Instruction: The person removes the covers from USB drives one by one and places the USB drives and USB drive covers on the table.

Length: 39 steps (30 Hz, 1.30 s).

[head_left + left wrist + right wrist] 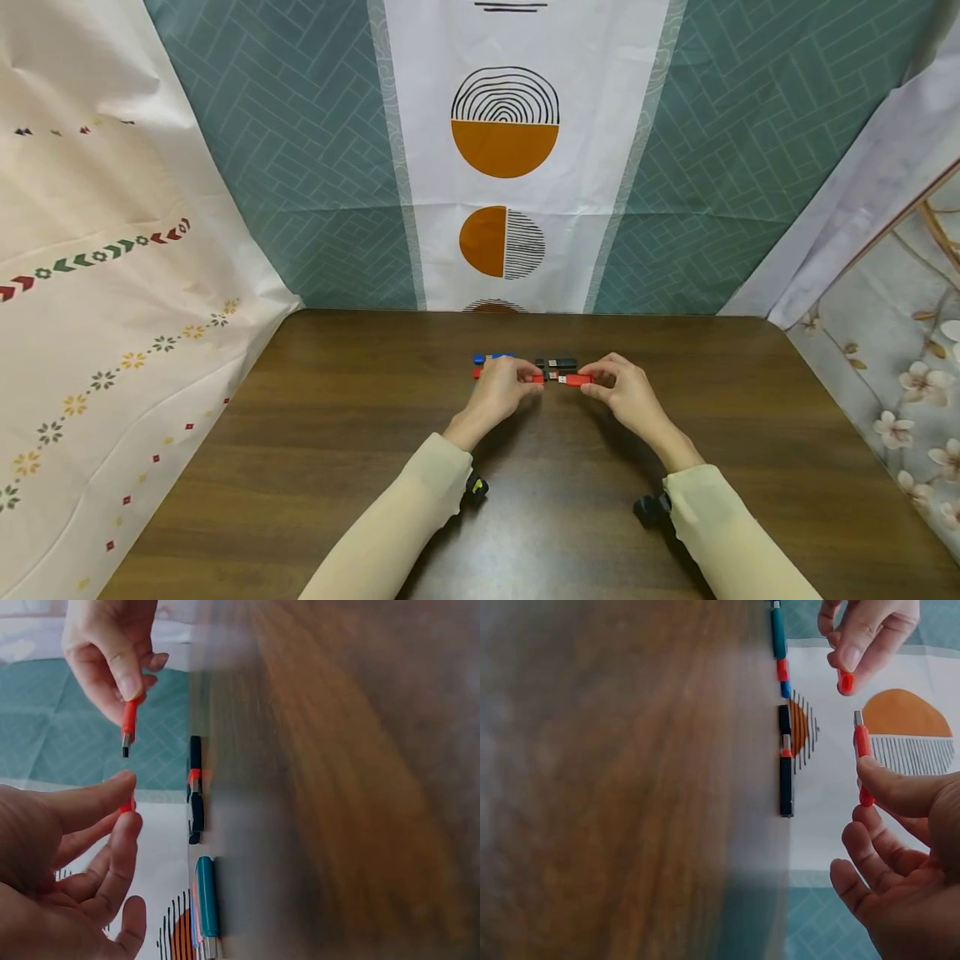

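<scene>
My right hand (622, 387) pinches a red USB flash drive (862, 742) between thumb and fingers, its metal plug bare and pointing toward the other hand. A small red cap (845, 682) is pinched in my left hand (497, 390); its open end faces the plug. A short gap separates cap and plug, and both are held above the table. Behind the hands lie a black USB flash drive (562, 363) with a black cap (540, 362) beside it, and a blue USB flash drive (501, 357). My left hand partly hides another red piece (477, 374).
A teal USB flash drive (208, 896) lies on the table near the blue and red ones. The brown wooden table (337, 400) ends at a patterned cloth backdrop (330, 167). A pale patterned cloth (90, 317) hangs at the left, a floral one (900, 358) at the right.
</scene>
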### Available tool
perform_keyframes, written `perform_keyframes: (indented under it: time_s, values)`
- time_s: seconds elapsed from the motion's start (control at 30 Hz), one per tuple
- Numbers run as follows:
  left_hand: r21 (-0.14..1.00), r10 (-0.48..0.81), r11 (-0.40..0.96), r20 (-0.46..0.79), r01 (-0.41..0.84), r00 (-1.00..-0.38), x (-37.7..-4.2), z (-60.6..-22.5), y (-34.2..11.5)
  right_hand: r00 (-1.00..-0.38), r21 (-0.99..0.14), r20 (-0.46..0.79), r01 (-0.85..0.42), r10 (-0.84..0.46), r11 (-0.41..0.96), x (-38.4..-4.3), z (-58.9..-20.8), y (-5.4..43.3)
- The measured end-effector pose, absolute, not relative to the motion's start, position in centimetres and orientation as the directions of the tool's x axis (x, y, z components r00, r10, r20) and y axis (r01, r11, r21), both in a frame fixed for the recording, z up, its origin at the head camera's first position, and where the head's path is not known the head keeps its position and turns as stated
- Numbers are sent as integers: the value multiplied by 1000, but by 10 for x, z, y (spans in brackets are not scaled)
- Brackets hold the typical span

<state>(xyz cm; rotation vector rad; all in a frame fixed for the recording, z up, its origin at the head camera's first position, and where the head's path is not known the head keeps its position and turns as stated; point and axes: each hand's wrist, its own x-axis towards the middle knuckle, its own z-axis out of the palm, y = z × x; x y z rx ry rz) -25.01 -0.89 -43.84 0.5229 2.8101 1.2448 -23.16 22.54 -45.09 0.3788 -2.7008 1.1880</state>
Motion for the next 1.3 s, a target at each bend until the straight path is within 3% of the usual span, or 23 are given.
perform_keyframes:
  time_s: [0.57, 1.3]
  values:
    - [520, 317, 793, 91, 316, -944, -262, -450, 5, -961, -691, 149, -269, -232, 670, -249, -457, 220]
    - [485, 325, 823, 25, 296, -945, -265, -451, 14, -962, -655, 85, -250, -259, 713, -256, -461, 211]
